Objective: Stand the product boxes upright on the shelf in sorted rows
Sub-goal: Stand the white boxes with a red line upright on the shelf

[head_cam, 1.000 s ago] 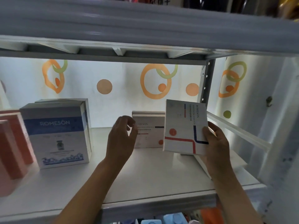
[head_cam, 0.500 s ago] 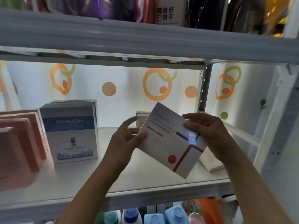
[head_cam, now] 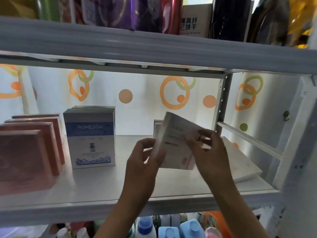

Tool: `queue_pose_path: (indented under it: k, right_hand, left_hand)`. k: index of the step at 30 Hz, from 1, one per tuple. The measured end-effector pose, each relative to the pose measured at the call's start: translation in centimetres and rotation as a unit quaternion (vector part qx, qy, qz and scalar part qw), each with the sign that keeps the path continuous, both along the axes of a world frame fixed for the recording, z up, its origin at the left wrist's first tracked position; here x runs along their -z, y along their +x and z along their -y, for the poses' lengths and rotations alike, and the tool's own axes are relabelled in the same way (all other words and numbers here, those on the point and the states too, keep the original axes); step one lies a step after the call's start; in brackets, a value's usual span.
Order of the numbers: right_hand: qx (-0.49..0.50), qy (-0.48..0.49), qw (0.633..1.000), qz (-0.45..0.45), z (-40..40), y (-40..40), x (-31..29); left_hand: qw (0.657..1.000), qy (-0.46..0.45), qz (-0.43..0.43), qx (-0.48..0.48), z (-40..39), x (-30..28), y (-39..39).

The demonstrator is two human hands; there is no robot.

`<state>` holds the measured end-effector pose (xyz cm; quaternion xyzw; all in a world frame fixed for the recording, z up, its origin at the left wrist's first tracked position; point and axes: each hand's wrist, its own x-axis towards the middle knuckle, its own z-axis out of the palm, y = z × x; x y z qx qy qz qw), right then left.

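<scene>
A flat white box [head_cam: 173, 143] with a red line and dot hangs tilted above the white shelf [head_cam: 103, 184]. My left hand [head_cam: 145, 160] holds its left edge and my right hand [head_cam: 209, 152] grips its right side; the box is blurred by motion. Behind it stands another white box [head_cam: 157, 127], mostly hidden. One more white box [head_cam: 240, 162] lies flat at the shelf's right end. A blue-and-white ROMESON box [head_cam: 90, 136] stands upright left of centre. Several orange-red boxes [head_cam: 29, 152] stand in a row at the far left.
The upper shelf board [head_cam: 154, 47] hangs low overhead and carries bags and packets. A metal upright [head_cam: 223, 103] and a side rail [head_cam: 248, 140] bound the right end. Detergent bottles [head_cam: 169, 227] stand on the level below.
My right hand lifted the white box off the shelf and tilted it. My left hand came over to its left edge, and both hands now turn it. The camera tipped upward.
</scene>
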<state>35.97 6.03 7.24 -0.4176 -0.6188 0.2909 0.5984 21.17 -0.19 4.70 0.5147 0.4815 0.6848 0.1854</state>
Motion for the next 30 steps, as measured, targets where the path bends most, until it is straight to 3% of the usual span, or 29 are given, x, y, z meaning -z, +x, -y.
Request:
queue_pose_path:
  k: [3, 6, 9, 13, 19, 26, 30]
  right_hand:
    - [-0.147, -0.011, 0.988, -0.047, 2.3, -0.8, 0.0]
    - [-0.214, -0.019, 0.971, -0.105, 3.4, -0.8, 0.6]
    - [-0.256, -0.116, 0.930, -0.236, 2.7, -0.1, 1.3]
    - [-0.316, -0.216, 0.878, -0.286, 1.7, 0.9, 1.8]
    - [-0.291, -0.171, 0.890, -0.308, 1.0, 1.6, 2.6]
    - [-0.283, -0.182, 0.882, -0.330, 0.9, 1.9, 3.0]
    - [-0.331, -0.188, 0.852, -0.359, 1.2, 2.0, 3.0]
  left_hand:
    - [0.996, 0.026, -0.064, 0.051, 1.2, 0.0, 1.5]
    - [0.964, 0.127, -0.232, 0.029, 1.5, 1.1, 2.4]
    - [0.929, 0.179, -0.324, -0.009, 0.9, 2.8, 2.3]
    - [0.888, 0.174, -0.418, -0.078, 0.4, 4.0, 1.5]
    - [0.868, 0.138, -0.435, -0.194, 0.9, 4.6, 0.1]
    - [0.860, 0.130, -0.453, -0.198, 1.3, 4.4, 0.1]
    - [0.856, 0.082, -0.488, -0.146, 1.4, 4.0, 1.3]
